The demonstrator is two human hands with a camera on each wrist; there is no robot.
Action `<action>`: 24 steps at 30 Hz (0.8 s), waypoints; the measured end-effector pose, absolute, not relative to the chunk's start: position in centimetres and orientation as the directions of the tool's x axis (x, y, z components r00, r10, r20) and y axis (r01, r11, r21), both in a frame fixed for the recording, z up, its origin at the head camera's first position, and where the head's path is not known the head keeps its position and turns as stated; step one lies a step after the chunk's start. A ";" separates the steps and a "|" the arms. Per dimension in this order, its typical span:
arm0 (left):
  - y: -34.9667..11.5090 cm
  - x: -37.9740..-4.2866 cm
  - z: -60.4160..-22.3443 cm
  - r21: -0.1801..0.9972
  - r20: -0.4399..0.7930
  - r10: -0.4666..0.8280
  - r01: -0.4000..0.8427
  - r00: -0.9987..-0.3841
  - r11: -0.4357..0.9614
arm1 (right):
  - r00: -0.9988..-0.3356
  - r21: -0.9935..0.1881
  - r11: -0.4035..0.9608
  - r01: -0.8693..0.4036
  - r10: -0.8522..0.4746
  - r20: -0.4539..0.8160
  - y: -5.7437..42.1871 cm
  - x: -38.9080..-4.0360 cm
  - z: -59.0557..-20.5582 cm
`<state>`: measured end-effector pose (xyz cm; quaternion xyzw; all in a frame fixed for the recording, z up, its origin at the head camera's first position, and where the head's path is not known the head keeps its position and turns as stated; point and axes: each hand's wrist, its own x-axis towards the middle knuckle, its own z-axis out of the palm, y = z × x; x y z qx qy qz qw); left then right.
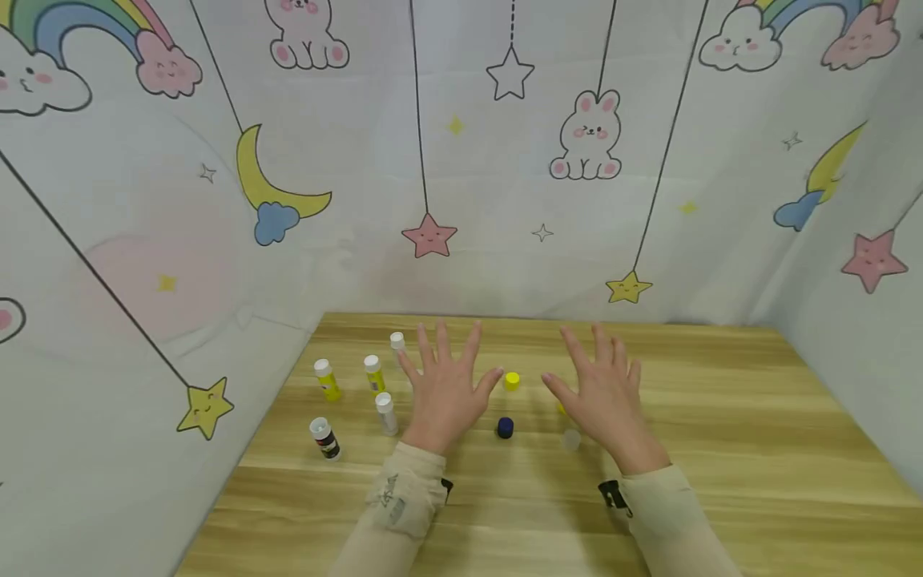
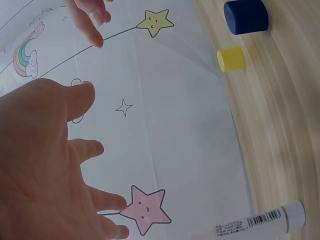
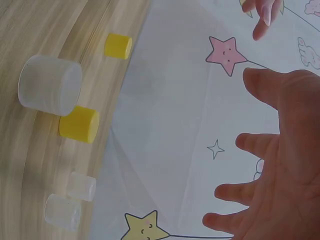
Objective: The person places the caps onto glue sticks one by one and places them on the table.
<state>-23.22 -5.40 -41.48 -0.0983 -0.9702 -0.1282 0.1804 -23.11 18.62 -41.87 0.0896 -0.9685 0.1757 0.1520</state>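
My left hand (image 1: 445, 401) and right hand (image 1: 606, 401) spread wide above the brown wood-grain table (image 1: 750, 433). Below, between them, sits a dark-blue cylindrical plastic cap (image 1: 505, 428); white-capped cylindrical bottles (image 1: 387, 416) stand left of my left hand.

The table (image 1: 757, 449) shows streaked yellow-brown wood grain. 2 yellow tubes (image 1: 330, 388) have white tops (image 1: 322, 367); a black-and-white tube (image 1: 328, 441) stands out darkest. The navy cap (image 1: 505, 428) contrasts with yellow caps (image 3: 118, 46) and cloudy-white caps (image 3: 47, 85). Pink stars (image 1: 429, 236) pattern the white backdrop (image 1: 497, 176).
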 end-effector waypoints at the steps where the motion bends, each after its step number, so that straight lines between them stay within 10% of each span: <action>1: -5.4 -23.1 -41.5 0.212 0.371 0.147 0.237 -0.917 0.948 | -0.935 -0.314 0.921 -0.229 -0.118 0.333 18.6 -23.0 -41.9; 24: -8.5 -22.0 -39.2 0.191 0.472 0.093 0.204 -0.877 0.960 | -0.924 -0.266 0.917 -0.297 -0.206 0.320 19.2 -22.4 -38.8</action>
